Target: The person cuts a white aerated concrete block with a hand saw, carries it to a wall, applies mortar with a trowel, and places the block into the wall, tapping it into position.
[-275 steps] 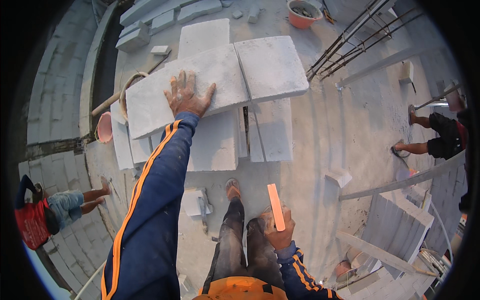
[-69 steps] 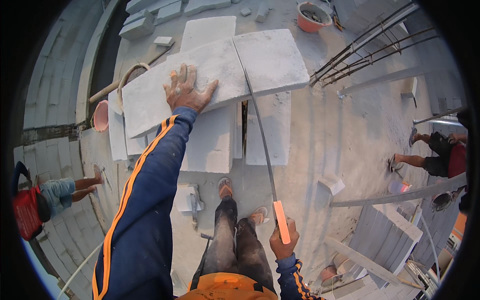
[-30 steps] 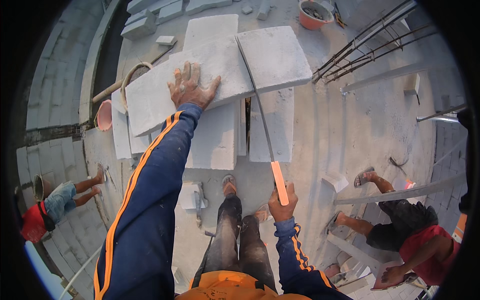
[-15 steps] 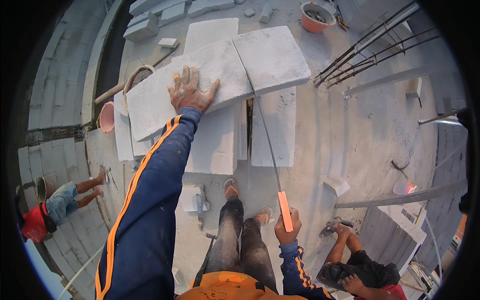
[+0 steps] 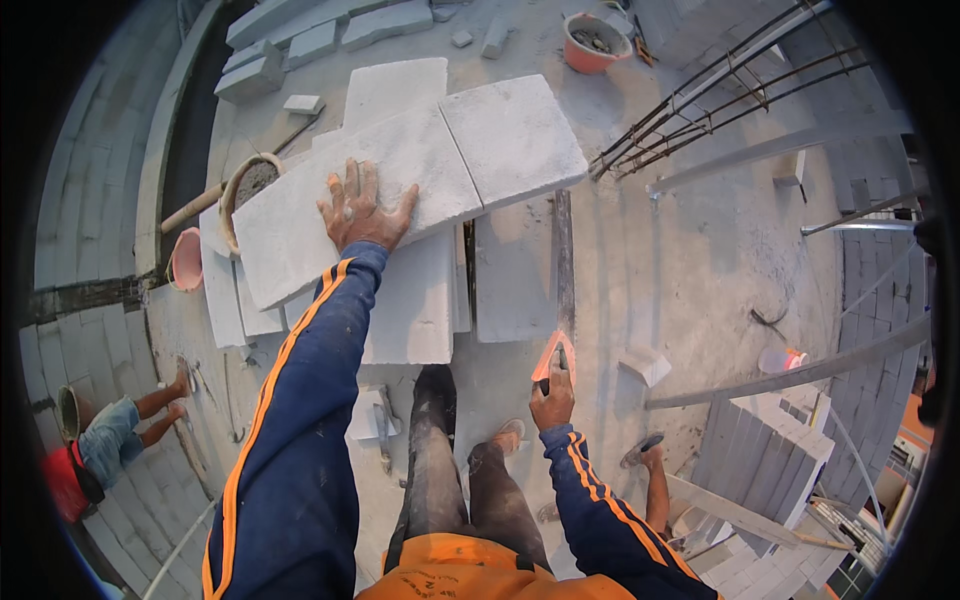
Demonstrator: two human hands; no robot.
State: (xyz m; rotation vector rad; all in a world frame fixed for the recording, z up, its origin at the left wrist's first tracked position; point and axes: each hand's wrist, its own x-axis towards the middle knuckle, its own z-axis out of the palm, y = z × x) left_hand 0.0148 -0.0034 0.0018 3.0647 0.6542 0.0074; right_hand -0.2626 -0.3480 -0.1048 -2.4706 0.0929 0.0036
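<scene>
My left hand (image 5: 365,208) lies spread on the upper white block (image 5: 290,230), which rests crosswise on a stack of blocks (image 5: 410,310). A dark straight cut line (image 5: 460,160) runs across the upper block, right of that hand. My right hand (image 5: 552,398) grips the orange handle of a handsaw (image 5: 550,355). The saw's blade (image 5: 564,255) points away from me, out of the cut, along the right side of the stack. A round tub of grey powder (image 5: 255,190) with a pale rim sits partly hidden behind the upper block's left end.
Rebar cages (image 5: 720,100) stand right, near a bucket of rubble (image 5: 595,45). A pink bucket (image 5: 186,260) is left. A co-worker (image 5: 105,460) is at lower left; another's leg (image 5: 655,485) shows at lower right. More blocks (image 5: 760,460), a long beam (image 5: 760,390) and tools surround me.
The saw has left the cut and swung right, its handle higher. The co-worker at lower right is now mostly hidden or out of view. My left hand stays on the block; my feet have shifted.
</scene>
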